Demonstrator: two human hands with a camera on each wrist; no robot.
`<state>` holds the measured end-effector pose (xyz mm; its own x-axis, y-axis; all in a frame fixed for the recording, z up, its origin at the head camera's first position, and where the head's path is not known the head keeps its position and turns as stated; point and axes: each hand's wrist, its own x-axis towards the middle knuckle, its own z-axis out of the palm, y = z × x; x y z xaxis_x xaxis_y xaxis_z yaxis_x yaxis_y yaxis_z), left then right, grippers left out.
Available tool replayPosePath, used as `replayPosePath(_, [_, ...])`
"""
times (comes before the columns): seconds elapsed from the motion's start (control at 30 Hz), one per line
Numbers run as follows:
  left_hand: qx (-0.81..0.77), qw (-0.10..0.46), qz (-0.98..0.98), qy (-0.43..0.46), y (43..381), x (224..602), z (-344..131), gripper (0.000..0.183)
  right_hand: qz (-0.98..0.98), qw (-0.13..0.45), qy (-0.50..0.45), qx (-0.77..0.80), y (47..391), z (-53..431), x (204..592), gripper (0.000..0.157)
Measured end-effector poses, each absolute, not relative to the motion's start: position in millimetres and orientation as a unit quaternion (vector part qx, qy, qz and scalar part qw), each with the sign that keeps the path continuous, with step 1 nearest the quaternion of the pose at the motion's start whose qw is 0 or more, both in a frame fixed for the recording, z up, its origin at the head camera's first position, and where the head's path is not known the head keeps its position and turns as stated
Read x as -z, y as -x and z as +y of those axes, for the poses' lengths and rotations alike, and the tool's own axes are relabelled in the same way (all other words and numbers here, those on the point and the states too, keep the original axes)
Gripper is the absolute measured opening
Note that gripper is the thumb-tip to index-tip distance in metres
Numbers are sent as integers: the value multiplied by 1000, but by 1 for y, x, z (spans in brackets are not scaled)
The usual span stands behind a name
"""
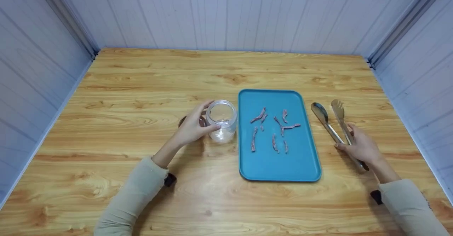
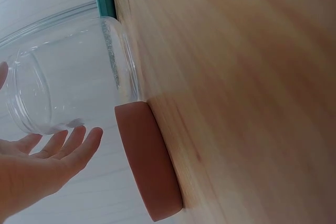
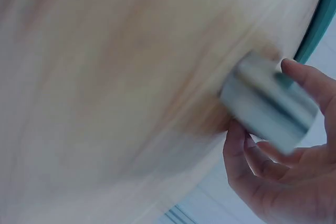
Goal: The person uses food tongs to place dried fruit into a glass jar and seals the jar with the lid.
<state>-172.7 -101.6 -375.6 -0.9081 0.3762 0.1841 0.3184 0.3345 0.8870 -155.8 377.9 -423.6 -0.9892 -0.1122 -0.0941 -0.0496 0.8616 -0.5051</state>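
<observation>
My left hand (image 1: 193, 126) holds a clear, lidless jar (image 1: 223, 133) near its rim, thumb at the front and fingers round the far side. The jar stands upright beside the tray's left edge. A reddish-brown round lid (image 2: 149, 161) lies on the table beside the jar, partly hidden under the left hand in the head view. On the right, my right hand (image 1: 362, 145) grips metal serving tongs (image 1: 334, 132) by their rear part. One tong end is spoon-shaped, the other slotted like a fork; they stand apart, pointing away from me.
A blue tray (image 1: 279, 168) lies between the hands. Several thin reddish strips (image 1: 254, 140), like dried meat, are scattered on it. The wood-grain table (image 1: 159, 73) is bounded by pale panel walls (image 1: 226, 16) at the back and sides.
</observation>
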Motion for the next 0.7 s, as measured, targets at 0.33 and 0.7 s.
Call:
replayPosePath(0.33, [-534, 19, 818, -216, 171, 374, -102, 67, 950, 98, 32, 296, 155, 384, 413, 76])
replayPosePath(0.7, [-528, 24, 824, -206, 171, 374, -101, 67, 961, 15, 46, 273, 149, 389, 412, 58])
